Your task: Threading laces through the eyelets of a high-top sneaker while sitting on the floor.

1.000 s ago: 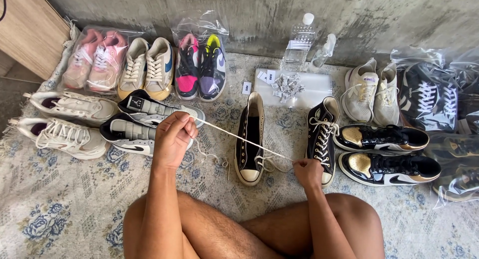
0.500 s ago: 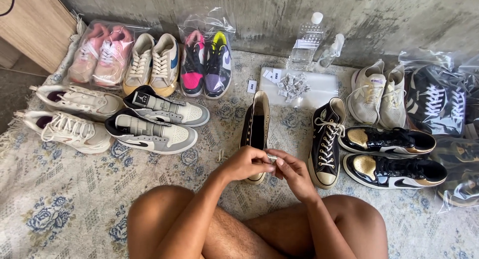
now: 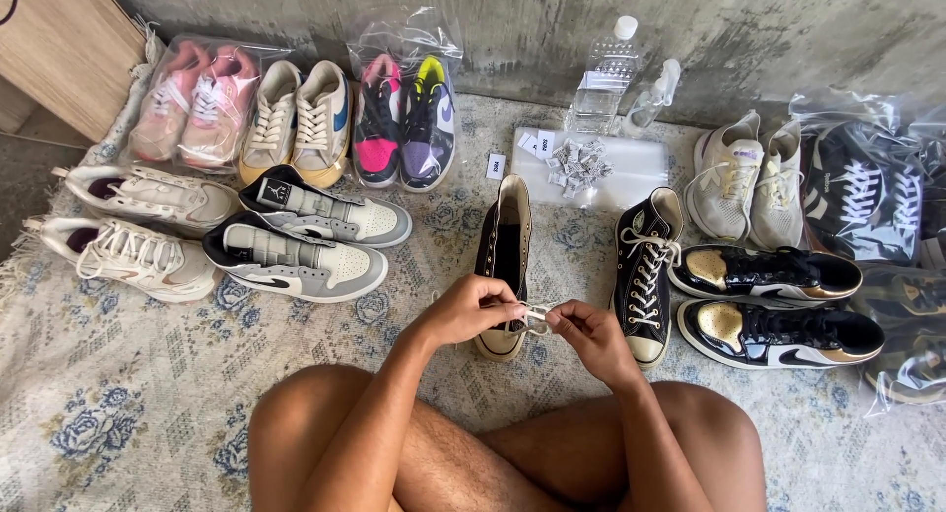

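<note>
The person sits cross-legged on a patterned rug [image 3: 148, 394], both hands held together over the toe of an unlaced black high-top [image 3: 503, 266]. The left hand [image 3: 471, 310] and the right hand [image 3: 586, 333] each pinch a white lace [image 3: 537, 315] between thumb and fingertips, the short visible piece of it running between the two hands just above the shoe's cream toe cap. The fingers of both hands are curled in, not spread. The high-top lies on the rug with its toe toward the person and its open top toward the wall.

Just to its right stands its laced twin [image 3: 642, 275], also toe toward the person. Further right lie two black and gold sneakers [image 3: 778, 305] on their sides, then a cream pair [image 3: 744, 182] and bagged black shoes [image 3: 867, 202]. To the left lie two grey and black sneakers [image 3: 305, 241] and two white ones [image 3: 133, 231]. Along the wall stand a bagged pink pair [image 3: 192, 103], a cream pair with blue marks [image 3: 296, 118] and a bagged pink, purple and yellow pair [image 3: 404, 123]. Behind the high-top lies a clear bag with small paper packets [image 3: 581, 162], and behind it a clear bottle [image 3: 603, 78] and a smaller spray bottle [image 3: 652, 96]
</note>
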